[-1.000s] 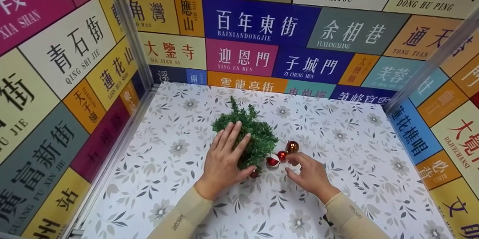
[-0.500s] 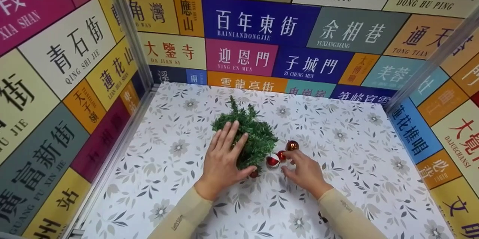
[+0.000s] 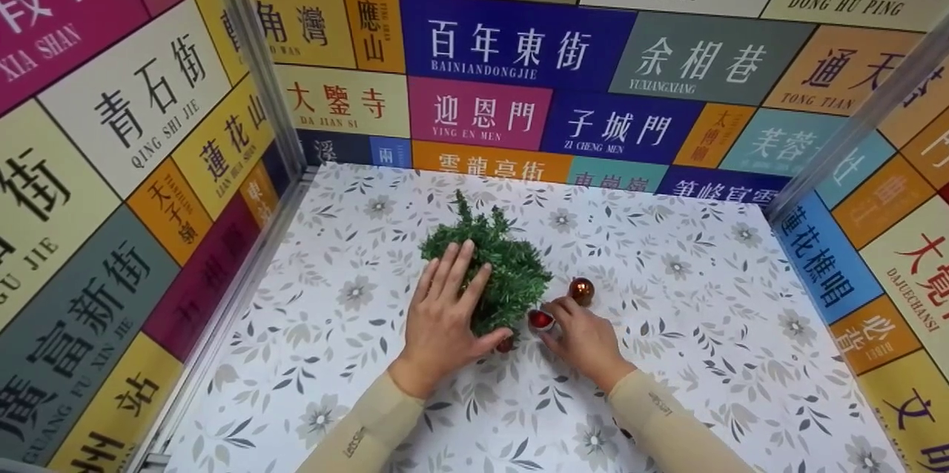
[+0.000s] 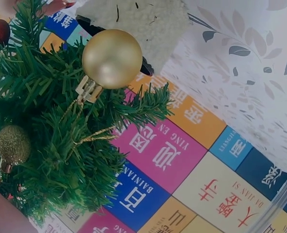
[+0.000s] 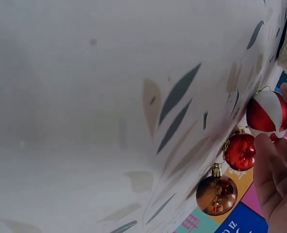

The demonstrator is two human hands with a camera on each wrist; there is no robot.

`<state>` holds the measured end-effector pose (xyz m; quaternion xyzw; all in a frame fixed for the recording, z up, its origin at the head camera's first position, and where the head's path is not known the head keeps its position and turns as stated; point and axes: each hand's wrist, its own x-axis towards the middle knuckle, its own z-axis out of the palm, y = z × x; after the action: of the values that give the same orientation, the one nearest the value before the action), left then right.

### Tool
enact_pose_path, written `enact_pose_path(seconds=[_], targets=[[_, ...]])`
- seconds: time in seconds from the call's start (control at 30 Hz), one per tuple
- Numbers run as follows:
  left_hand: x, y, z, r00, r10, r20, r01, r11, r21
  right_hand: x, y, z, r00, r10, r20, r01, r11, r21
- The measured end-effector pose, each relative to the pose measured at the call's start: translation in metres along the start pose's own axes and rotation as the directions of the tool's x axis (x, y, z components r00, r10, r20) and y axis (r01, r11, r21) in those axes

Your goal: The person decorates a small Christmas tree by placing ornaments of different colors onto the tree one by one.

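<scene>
A small artificial Christmas tree is on the table in the head view. My left hand rests on it, fingers straight and spread. In the left wrist view the green branches carry a matte gold bauble and a glittery gold one. My right hand pinches a red-and-white bauble beside the tree, with thumb and fingers on either side. Just beyond that bauble, a shiny red bauble and a copper-coloured bauble lie on the table. The red one is hidden in the head view.
The table has a white floral cover. Colourful sign panels wall it in at the back and sides, with metal posts at the corners. A small dark object is partly covered by the right forearm. The tree's whitish base shows in the left wrist view.
My right hand has moved left, from near the red bauble to the red-and-white one, and its fingers have closed in on it. My left hand stays on the tree.
</scene>
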<state>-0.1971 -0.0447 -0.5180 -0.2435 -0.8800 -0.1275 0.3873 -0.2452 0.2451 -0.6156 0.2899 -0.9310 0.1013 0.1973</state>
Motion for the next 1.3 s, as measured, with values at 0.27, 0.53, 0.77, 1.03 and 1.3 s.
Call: enact_pose_path(seconds=[0.27, 0.53, 0.77, 1.03, 1.3], targets=[[-0.001, -0.001, 0.001, 1.0, 0.005, -0.019, -0.005, 1.0, -0.024, 0.0, -0.003, 0.003, 0.999, 0.039, 0.024, -0.04, 0.999, 0.033], [-0.001, -0.007, -0.003, 0.999, 0.023, 0.029, -0.023, 0.999, -0.028, 0.001, -0.003, 0.002, 0.998, 0.054, 0.01, -0.055, 0.995, 0.086], [0.0, -0.015, -0.009, 0.997, 0.047, 0.061, -0.044, 0.998, -0.048, 0.002, -0.003, 0.004, 0.997, 0.067, 0.029, -0.069, 0.995, 0.079], [-0.001, -0.026, -0.015, 0.994, 0.071, 0.078, -0.065, 0.994, -0.083, 0.003, -0.004, 0.003, 0.996, 0.089, 0.028, -0.091, 0.993, 0.07], [-0.003, -0.034, -0.023, 0.99, 0.084, 0.113, -0.074, 0.993, -0.089, 0.004, -0.004, 0.002, 0.996, 0.087, 0.03, -0.089, 0.994, 0.068]])
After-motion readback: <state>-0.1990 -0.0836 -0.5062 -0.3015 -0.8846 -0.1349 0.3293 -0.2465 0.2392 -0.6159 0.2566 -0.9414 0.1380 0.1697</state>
